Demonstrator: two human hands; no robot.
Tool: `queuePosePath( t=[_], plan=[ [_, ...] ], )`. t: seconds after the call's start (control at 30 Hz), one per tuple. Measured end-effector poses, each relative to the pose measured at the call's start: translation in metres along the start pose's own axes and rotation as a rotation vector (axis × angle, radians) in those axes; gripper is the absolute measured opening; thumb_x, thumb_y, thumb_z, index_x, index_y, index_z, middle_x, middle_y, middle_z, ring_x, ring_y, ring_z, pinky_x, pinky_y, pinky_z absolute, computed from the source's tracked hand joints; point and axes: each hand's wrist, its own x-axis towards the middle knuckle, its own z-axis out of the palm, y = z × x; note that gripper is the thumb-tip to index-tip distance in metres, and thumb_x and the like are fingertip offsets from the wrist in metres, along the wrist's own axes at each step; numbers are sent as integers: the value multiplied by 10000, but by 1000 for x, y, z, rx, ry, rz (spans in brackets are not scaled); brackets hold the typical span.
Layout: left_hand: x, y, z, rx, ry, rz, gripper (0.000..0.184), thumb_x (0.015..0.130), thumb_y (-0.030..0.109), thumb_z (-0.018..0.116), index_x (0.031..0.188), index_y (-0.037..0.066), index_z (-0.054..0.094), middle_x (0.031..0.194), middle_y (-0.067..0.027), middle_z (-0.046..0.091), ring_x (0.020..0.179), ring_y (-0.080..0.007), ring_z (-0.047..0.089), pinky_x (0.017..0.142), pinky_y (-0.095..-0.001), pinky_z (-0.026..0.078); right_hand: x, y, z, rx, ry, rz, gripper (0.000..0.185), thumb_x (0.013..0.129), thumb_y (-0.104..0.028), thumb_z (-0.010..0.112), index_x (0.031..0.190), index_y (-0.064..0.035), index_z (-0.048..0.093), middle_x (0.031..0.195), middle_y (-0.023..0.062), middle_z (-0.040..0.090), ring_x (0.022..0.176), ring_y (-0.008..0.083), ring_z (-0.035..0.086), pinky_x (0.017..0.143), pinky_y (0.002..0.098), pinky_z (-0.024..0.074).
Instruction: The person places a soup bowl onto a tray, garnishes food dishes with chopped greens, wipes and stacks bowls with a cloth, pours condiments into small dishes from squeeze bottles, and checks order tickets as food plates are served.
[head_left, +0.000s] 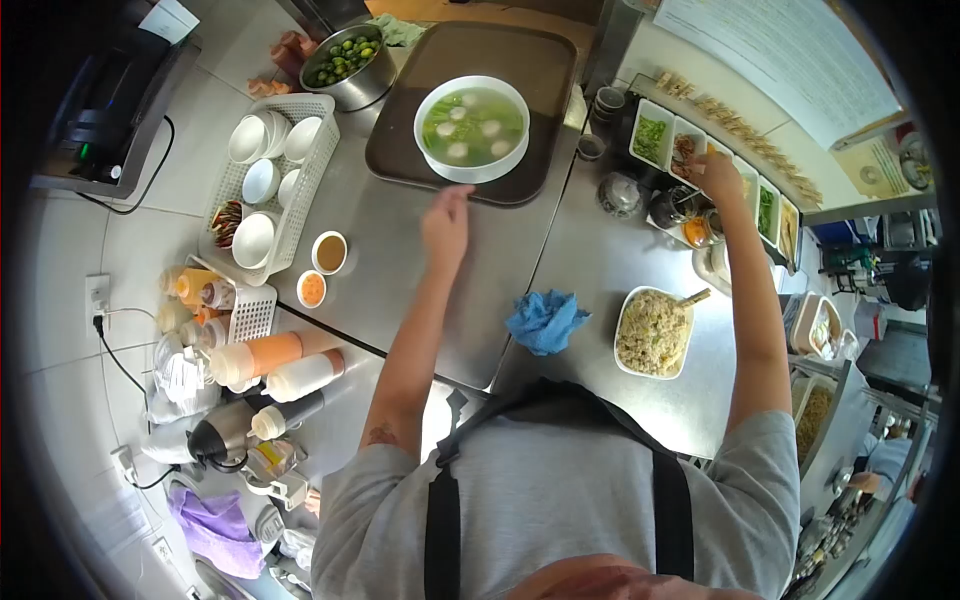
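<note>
My left hand (447,225) hovers at the near edge of the brown tray (548,60), fingers loosely extended and nothing seen in them. On the tray stands a white bowl of soup (473,130) with pale balls and chopped greens in clear broth. My right hand (718,178) reaches over the row of white garnish containers, its fingers bunched together at the container of brown fried bits (688,150). Whatever those fingers pinch is hidden. Left of it sits a container of chopped green onion (650,138); on its right is one with green leaves (767,211).
A blue cloth (547,322) and a tub of chopped pale food (653,335) lie near my body. Two sauce cups (322,268), a white basket of small bowls (300,215) and a pot of green limes (348,68) stand left. Jars (620,194) stand before the garnishes.
</note>
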Motion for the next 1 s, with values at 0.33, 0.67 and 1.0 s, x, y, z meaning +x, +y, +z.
queuePosePath(
  t=[0.33, 0.67, 1.0],
  plan=[
    [151, 3, -58, 690, -32, -46, 281, 885, 348, 574, 1022, 161, 733, 922, -160, 697, 886, -338, 668, 784, -436, 533, 36, 38, 21, -7, -105, -47, 213, 824, -151, 586, 965, -85, 732, 937, 216, 675, 879, 362, 657, 807, 447, 517],
    [176, 23, -51, 894, -261, -115, 269, 763, 403, 670, 935, 215, 759, 914, -113, 712, 878, -291, 682, 791, -407, 544, 41, 37, 65, 274, 32, 39, 244, 885, -222, 553, 1020, -105, 719, 896, 206, 679, 872, 358, 661, 792, 433, 510],
    [172, 17, -59, 848, 76, -60, 228, 771, 388, 694, 898, 213, 766, 841, -119, 710, 815, -298, 689, 732, -417, 544, 20, 39, 70, 681, 244, 304, 249, 905, -267, 552, 1073, -196, 722, 835, 153, 691, 753, 297, 665, 702, 396, 504]
  ],
)
